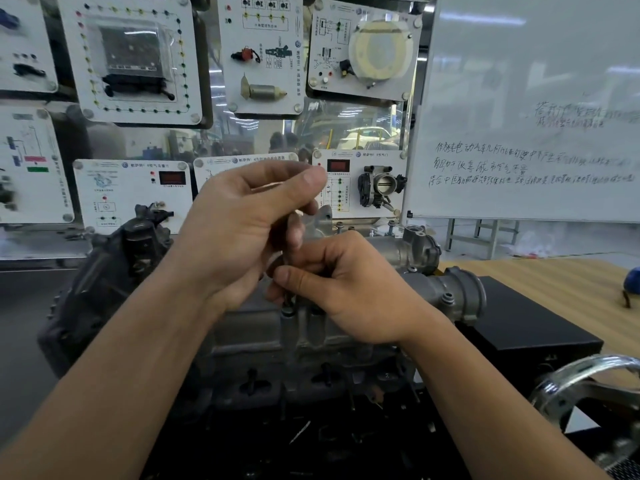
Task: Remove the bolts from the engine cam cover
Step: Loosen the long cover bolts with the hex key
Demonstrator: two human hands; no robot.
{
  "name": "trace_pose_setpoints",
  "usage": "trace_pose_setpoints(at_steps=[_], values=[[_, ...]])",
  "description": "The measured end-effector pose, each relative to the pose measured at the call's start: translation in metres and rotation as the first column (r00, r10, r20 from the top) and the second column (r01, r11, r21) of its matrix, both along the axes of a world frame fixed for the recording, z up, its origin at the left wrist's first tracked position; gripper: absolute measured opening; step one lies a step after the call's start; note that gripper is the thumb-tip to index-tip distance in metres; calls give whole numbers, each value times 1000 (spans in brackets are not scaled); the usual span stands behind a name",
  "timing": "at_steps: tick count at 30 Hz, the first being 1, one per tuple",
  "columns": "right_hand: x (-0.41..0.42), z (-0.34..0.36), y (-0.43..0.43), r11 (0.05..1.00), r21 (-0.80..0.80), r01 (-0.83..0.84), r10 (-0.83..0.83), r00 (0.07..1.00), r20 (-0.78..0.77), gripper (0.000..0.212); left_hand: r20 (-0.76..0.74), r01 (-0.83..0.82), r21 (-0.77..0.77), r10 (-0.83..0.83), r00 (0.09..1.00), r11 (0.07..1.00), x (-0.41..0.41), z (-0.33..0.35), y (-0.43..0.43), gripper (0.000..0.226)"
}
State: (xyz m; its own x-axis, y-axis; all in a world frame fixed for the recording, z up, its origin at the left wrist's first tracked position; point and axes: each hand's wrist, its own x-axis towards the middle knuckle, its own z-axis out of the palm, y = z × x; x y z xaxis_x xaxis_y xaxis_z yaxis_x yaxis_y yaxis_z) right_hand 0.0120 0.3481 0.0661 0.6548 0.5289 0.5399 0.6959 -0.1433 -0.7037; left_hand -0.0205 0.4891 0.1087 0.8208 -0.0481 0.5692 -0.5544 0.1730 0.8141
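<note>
Bolt (pixel 287 310) sits in the grey cam cover (pixel 263 344) at the centre of the frame, right under a thin dark tool (pixel 288 300) held upright, left hand (pixel 249 223) curled round its top, right hand (pixel 346 292) pinching its lower end

A whiteboard (pixel 540 81) with writing stood on the right. White panels (pixel 135 60) with car parts hung behind. A black box (pixel 519 327) sat on a wooden table (pixel 561 275), near a shiny wheel (pixel 585 372).

Engine (pixel 294 348) centre; panels (pixel 138 64) behind; whiteboard (pixel 536 98) behind right; black box (pixel 519 323) right, on table (pixel 554 278).
</note>
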Motion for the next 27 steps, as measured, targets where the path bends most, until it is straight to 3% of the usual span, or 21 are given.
trace_pose_setpoints(at_steps=[3, 8, 10, 12, 16, 19, 21, 23, 27], values=[[0, -1, 1, 1000, 10, 1, 0, 1000, -16, 19, 31, -246, -6, 246, 969, 969, 5, 10, -16, 6], [0, 0, 0, 999, 33, 21, -20, 999, -28, 17, 54, -252, -74, 256, 965, 965, 4, 17, -16, 19], [1, -1, 1, 999, 33, 19, -18, 1000, -22, 17, 82, -159, 10, 158, 984, 987, 3, 14, -9, 11], [2, -1, 1, 999, 40, 9, -8, 1000, -23, 16, 7, 10, 80, -10, 1000, 997, 3, 9, -3, 20], [3, -1, 2, 999, 44, -2, 3, 1000, -12, 14, -116, 302, -87, -310, 943, 949, 7, 4, 7, 23], [2, 0, 2, 999, 33, 10, -10, 1000, -5, 15, -128, 404, -163, -425, 896, 900, 10, -3, 19, 31], [3, 0, 1, 999, 49, 17, -17, 1000, 0, 15, -91, 313, -47, -316, 944, 949, 9, -14, 27, 33], [4, 0, -1, 996, 88, 4, -4, 1000, -1, 16, 12, 113, 120, -115, 993, 986, 4, -27, 30, 29], [3, 0, -1, 988, 152, -23, 23, 1000, -1, 21, 296, -249, 312, 155, 943, 917, -10, -37, 25, 21]])
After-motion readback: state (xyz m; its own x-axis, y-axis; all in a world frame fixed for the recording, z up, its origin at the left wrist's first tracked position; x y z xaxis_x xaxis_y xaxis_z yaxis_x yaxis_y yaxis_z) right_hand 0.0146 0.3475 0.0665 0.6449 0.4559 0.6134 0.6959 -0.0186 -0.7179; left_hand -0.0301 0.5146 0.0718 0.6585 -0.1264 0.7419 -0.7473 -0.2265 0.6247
